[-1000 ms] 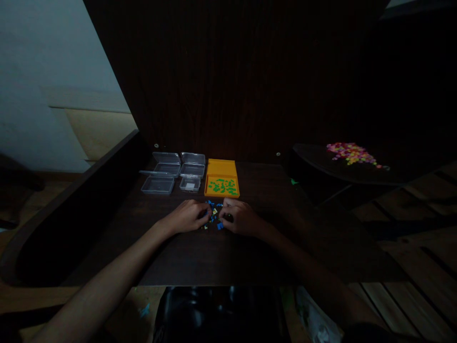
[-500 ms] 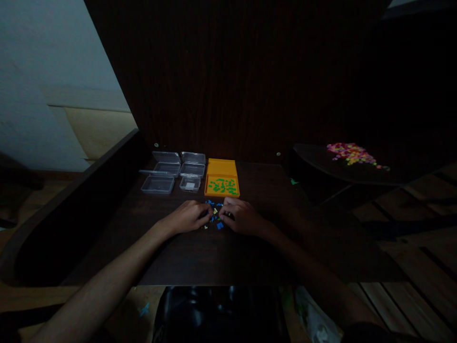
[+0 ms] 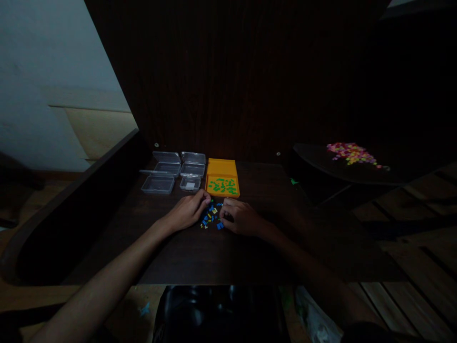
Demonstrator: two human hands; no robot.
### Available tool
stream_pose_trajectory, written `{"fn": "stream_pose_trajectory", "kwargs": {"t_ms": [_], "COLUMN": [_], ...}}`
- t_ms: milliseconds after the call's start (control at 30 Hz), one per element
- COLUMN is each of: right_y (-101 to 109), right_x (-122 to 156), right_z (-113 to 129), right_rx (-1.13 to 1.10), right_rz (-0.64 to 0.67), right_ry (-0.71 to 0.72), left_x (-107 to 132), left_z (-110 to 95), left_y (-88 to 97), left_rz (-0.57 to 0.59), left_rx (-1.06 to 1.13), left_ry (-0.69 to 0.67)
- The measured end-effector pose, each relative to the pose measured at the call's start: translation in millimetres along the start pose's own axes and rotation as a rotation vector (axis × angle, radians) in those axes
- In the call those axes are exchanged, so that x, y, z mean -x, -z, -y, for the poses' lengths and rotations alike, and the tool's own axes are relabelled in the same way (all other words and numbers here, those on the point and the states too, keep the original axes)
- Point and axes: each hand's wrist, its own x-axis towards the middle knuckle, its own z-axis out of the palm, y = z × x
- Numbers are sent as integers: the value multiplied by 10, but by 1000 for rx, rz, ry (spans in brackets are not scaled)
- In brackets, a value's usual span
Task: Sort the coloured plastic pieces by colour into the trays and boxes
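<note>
A small heap of blue and yellow pieces lies on the dark wooden table between my hands. My left hand has its fingers pinched together near the front edge of the orange box, which holds several green pieces. Whether anything sits in the pinch is too small to see. My right hand rests curled at the right side of the heap, fingertips touching the pieces.
Three clear plastic boxes with open lids stand left of the orange box. A dark tray at the right carries a pile of pink and yellow pieces. A dark board stands behind the table. A black bag lies below the table's front edge.
My left hand has lifted from the heap and moved forward toward the orange box, uncovering more of the blue and yellow pieces. My right hand has stayed in place.
</note>
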Motion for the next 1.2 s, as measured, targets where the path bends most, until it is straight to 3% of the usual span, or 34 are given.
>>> {"fn": "stream_pose_trajectory", "kwargs": {"t_ms": [167,367,667,733,833,1000,1200], "right_y": [1,71,75,84,81,-10,-103], "right_x": [-33,-132,-221,-219,-199,-148,-119], "right_z": [-66,-394,-730,-712,-592,-270,-89], "right_rx": [-44,-196,-270,-283,-280,-265,-191], "right_rz": [-103,-348,-505,-526,-518,-351,-370], "right_ry": [6,-216,-462,-438,-291,15,115], "left_x": [-9,-16,-13,-13,-9,6,17], "left_z": [3,12,15,11,7,-10,-38], "left_y": [-11,-21,-24,-26,-41,-75,-107], "left_rz": [-17,-25,-6,-8,-16,-10,11], "left_rx": [-30,-70,-106,-103,-84,-23,48], "left_ry": [41,58,38,36,25,1,-28]}}
